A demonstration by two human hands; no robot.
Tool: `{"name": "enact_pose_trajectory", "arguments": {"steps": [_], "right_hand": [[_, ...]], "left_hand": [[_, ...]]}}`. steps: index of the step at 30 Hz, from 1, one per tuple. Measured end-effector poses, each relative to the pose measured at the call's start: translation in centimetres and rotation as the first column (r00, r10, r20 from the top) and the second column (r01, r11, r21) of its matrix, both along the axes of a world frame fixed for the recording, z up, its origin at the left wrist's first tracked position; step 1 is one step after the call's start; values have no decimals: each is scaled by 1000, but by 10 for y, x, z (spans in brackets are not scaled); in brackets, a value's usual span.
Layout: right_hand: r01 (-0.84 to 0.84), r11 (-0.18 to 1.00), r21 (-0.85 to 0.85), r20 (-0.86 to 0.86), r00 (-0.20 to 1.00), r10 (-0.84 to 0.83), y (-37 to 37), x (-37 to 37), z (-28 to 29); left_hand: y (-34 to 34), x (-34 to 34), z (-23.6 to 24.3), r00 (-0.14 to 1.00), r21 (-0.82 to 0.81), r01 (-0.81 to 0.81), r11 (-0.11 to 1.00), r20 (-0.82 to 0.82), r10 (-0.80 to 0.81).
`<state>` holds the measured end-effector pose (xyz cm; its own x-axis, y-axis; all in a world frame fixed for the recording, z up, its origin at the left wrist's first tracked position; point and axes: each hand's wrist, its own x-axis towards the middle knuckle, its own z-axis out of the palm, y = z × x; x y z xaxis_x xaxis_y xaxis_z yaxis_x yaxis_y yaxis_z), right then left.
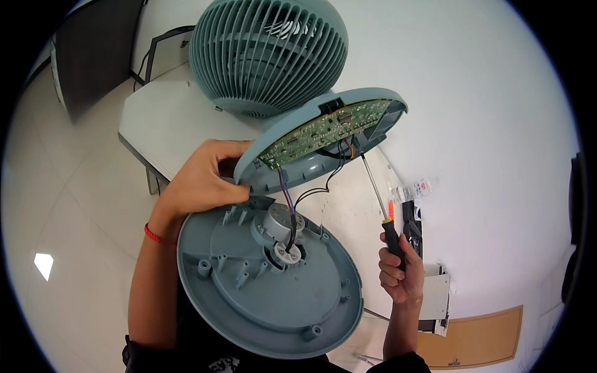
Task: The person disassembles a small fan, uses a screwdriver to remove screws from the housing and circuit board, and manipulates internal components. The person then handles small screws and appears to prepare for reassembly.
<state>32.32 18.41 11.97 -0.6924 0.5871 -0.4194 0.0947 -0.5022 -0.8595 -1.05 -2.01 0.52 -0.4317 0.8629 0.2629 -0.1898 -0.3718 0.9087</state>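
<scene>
My left hand [202, 177] grips the near left rim of a grey-green plastic base cover [367, 94], thumb below and fingers behind. Inside that tilted cover sits a green circuit board [311, 135]. Thin wires [328, 184] run from the board down to a round base plate [249, 298], which bears a silver motor [283, 221] and a white hub. My right hand [401, 267] is closed round the black handle of a screwdriver [375, 186]. Its shaft points up, the tip close to the cover's right inner edge by the wires; whether it touches I cannot tell.
Behind the cover, a grey-green fan head [267, 56] with a slatted grille rests on the white table [158, 118]. A clear plastic bottle [415, 188], an orange-red item [392, 210] and black items [410, 224] lie to the right. A wooden door [479, 339] shows at lower right.
</scene>
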Motion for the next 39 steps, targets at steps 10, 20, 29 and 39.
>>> {"name": "enact_pose_trajectory", "arguments": {"steps": [10, 20, 29, 39], "right_hand": [[-188, 468, 863, 313, 927, -205, -9, -10, -14], [-184, 678, 711, 244, 970, 7, 8, 3, -5], [-113, 603, 790, 269, 947, -176, 9, -2, -15], [-435, -390, 812, 281, 876, -392, 0, -12, -24]], "left_hand": [[0, -4, -4, 998, 25, 3, 1000, -58, -2], [-2, 3, 0, 997, -4, -69, 998, -38, 69], [1, 3, -3, 999, 0, -43, 999, -30, 43], [1, 0, -7, 996, -17, -62, 998, -58, 61]]}}
